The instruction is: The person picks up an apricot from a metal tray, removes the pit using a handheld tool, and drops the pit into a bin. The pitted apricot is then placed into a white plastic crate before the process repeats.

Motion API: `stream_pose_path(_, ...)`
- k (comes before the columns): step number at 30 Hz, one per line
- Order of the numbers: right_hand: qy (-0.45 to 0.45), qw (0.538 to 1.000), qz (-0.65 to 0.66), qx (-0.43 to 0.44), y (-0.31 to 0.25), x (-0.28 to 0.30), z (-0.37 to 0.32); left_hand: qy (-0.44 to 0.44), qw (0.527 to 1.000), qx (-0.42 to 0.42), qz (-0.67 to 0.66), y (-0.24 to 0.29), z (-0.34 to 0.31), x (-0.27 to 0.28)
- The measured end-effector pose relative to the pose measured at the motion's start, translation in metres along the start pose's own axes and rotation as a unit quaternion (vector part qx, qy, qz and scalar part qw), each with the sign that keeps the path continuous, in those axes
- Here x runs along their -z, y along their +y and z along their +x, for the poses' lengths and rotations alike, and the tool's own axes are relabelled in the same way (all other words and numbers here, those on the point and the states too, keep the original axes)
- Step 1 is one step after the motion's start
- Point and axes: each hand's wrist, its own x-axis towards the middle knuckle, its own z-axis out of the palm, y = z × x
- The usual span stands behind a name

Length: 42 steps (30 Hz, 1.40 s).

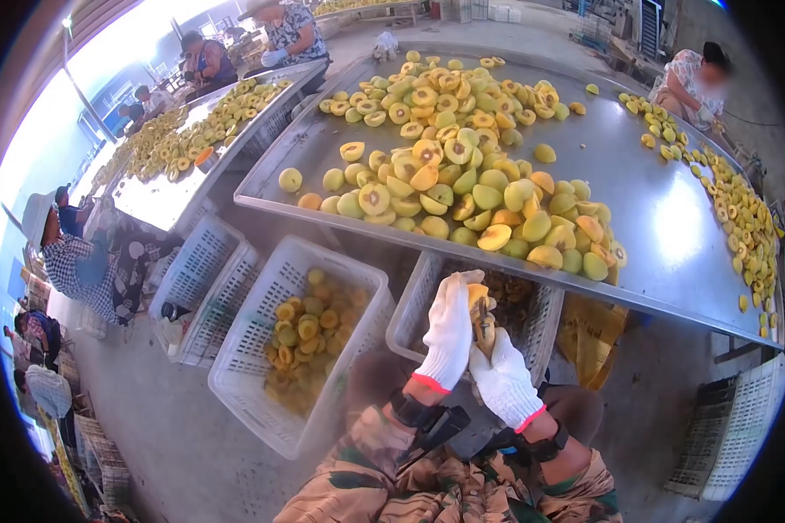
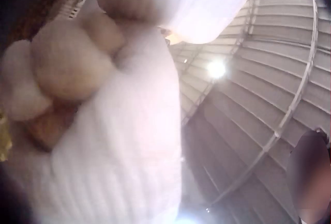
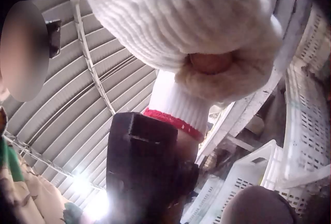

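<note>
Both hands wear white knit gloves with red cuffs and meet over a white crate (image 1: pixel 401 322) at the table's front edge. My left hand (image 1: pixel 447 336) grips a yellow peach half (image 1: pixel 477 295), its fingers curled round it. Just below, my right hand (image 1: pixel 504 381) holds a brownish, plier-like metal tool (image 1: pixel 485 327) right against the fruit. In the right wrist view a round brown handle end (image 3: pixel 211 63) shows inside the curled right fist. The gloves hide much of the fruit and the tool. Dark scraps lie in the crate below.
A metal table (image 1: pixel 323 161) bears a big heap of peach halves (image 1: pixel 462 183), with more along its right edge. To my left stands a white crate (image 1: pixel 235 383) part filled with peach halves. Other people (image 1: pixel 292 39) work at nearby tables. More crates (image 1: pixel 741 427) stand at right.
</note>
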Motion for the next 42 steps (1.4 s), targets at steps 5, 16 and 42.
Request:
stream_pose_path(5,-0.060,0.975,0.215,-0.024,-0.007,0.005,-0.016,0.025,0.998,-0.051,0.008,-0.034,0.005,0.006)
stream_pose_path(16,-0.176,0.927,0.301,-0.139,-0.017,0.013,-0.022,0.016,0.986,0.159,0.056,0.003,0.006,0.025)
stream_pose_path(42,-0.187,0.975,0.042,-0.112,0.018,-0.007,-0.014,0.029,0.995,0.097,0.026,-0.038,0.003,0.040)
